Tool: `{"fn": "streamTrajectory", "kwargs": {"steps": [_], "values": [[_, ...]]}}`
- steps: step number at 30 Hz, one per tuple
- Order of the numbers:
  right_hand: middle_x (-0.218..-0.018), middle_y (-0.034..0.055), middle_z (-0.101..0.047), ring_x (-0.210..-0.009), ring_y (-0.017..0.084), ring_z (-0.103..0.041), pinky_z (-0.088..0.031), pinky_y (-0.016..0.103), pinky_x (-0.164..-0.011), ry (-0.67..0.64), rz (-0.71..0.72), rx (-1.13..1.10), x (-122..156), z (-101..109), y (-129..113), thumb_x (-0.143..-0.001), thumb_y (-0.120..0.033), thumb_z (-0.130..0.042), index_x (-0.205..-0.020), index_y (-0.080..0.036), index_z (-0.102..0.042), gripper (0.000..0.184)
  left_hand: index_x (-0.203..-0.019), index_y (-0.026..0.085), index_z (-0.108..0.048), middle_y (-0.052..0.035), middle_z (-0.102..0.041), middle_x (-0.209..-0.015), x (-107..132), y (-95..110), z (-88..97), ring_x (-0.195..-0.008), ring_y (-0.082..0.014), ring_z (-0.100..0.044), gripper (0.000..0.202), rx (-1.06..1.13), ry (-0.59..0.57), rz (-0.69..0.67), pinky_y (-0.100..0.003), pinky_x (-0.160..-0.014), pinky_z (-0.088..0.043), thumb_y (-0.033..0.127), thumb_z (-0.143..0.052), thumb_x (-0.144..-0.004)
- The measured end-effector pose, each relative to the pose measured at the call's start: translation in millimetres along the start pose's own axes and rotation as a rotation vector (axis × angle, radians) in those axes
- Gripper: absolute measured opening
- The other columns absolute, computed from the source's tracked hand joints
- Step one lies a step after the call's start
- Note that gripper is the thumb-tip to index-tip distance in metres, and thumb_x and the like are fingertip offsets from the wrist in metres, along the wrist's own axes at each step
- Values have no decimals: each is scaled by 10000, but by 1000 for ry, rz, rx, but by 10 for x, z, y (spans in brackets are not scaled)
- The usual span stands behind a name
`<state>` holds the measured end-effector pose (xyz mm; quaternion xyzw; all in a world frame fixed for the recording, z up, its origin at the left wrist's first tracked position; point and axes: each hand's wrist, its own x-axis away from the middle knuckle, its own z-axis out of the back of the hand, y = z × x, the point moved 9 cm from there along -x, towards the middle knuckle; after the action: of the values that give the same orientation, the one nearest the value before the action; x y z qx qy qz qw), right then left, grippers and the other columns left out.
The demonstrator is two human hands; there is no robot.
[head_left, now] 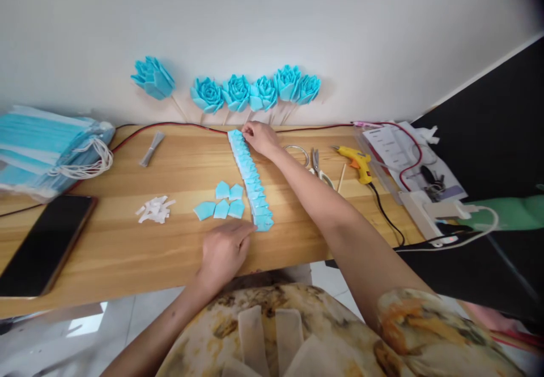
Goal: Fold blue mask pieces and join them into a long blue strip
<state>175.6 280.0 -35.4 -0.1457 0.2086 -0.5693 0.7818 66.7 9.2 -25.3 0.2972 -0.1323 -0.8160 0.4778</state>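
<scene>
While the light, floppy petal strip (250,178) is lying along the counter (127,241), the left hand (224,251) is pressing its near end open-fingered, the right hand (260,138) seemingly pinching the far end, the safest holds

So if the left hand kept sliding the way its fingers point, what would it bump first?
The near end of the strip of blue petals. The left hand points rightward along the table at it, and its fingertips seem to touch it, though depth is hard to judge.

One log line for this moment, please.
left hand: touches near end of blue petal strip | right hand: on far end | loose petals: beside strip
</scene>
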Motion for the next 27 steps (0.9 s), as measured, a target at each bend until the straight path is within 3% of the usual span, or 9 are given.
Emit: {"fn": "streamTrajectory", "kwargs": {"steps": [4, 11, 19, 27], "values": [[-968, 32, -788, -898, 197, -696, -482, 296, -784, 57, 0, -86, -53, 44, 26, -936, -206, -592, -980, -191, -759, 173, -954, 208, -810, -16, -821, -978, 10, -10, -4, -804, -219, -789, 370, 16, 0, 4, -313, -678, -621, 50, -482, -887], [-1155, 84, -771, -1023, 222, -719, -510, 331, -928, 293, -207, -109, -105, 169, 133, -1007, -260, -507, -1139, -173, -726, 270, -946, 206, -805, -6, -822, -963, 23, -22, -28, -815, -218, -789, 353, 16, -14, 7, -306, -696, -627, 62, -488, -888], [-1090, 173, -769, -1078, 300, -715, -518, 397, -948, 394, -372, -46, -115, 258, 44, -1046, -360, -418, -1054, -126, -745, 402, -949, 216, -808, -10, -821, -978, 14, -54, -37, -833, -210, -787, 363, 15, -25, 33, -286, -706, -619, 70, -481, -887], [-1100, 170, -776, -1084, 301, -723, -533, 406, -955, 362, -369, -46, -62, 229, 59, -1048, -370, -417, -1095, -146, -743, 399, -953, 221, -810, -11, -820, -1001, 17, -68, -58, -846, -209, -785, 356, 9, -48, 53, -286, -725, -616, 68, -495, -888]]}}
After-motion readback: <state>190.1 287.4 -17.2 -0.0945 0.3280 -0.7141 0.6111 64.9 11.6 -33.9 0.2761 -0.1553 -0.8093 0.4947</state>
